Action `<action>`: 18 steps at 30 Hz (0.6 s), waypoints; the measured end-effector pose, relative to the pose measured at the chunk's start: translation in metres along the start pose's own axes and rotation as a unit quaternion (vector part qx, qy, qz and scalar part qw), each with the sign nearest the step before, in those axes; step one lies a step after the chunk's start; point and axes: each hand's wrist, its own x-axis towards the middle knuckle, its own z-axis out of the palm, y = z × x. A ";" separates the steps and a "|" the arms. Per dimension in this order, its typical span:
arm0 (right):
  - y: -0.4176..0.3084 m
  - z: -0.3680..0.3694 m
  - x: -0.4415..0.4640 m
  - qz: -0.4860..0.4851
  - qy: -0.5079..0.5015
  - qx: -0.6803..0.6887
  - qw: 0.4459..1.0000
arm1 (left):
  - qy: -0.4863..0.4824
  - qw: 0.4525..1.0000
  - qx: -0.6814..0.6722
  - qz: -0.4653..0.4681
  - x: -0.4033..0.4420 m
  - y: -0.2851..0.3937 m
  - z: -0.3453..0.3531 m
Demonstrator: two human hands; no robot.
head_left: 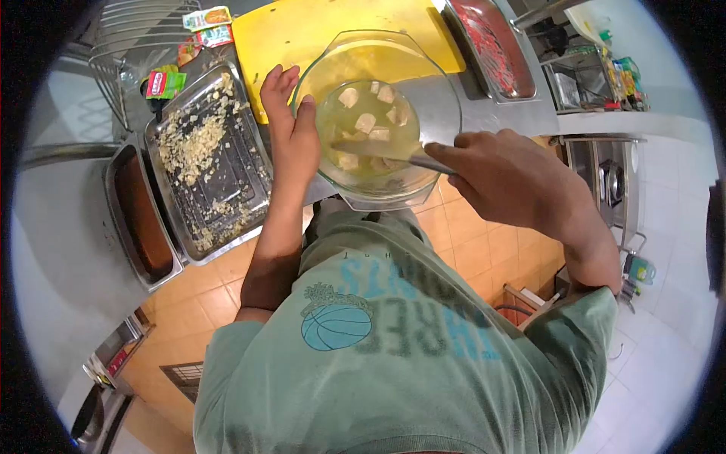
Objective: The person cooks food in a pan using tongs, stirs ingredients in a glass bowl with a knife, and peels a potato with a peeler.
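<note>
A clear glass bowl [451, 113] stands at the counter's front edge and holds yellowish liquid with several pale cubes [366, 123]. My left hand [293, 136] is at the bowl's left side, thumb over the rim and fingers outside it. My right hand [514, 181] is closed round the handle of a long, flat metal utensil [389, 153]. Its far end dips into the liquid among the cubes. From this angle I cannot tell whether it is a knife or a spoon.
A yellow cutting board [265, 38] lies behind the bowl. At left are a metal tray [238, 181] of chopped pale bits, a pan of reddish-brown sauce [144, 212] and several packets [165, 85]. A dish with red residue [491, 49] sits at right.
</note>
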 end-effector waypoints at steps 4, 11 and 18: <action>0.004 -0.007 -0.020 -0.005 0.009 0.004 1.000 | -0.022 0.997 0.068 0.041 0.002 -0.001 -0.001; 0.037 -0.004 -0.009 0.048 0.109 -0.099 0.988 | -0.020 0.993 0.093 0.066 0.000 -0.005 0.001; 0.037 0.005 0.023 -0.041 0.151 -0.082 0.984 | -0.007 0.991 0.118 0.060 -0.001 -0.001 0.003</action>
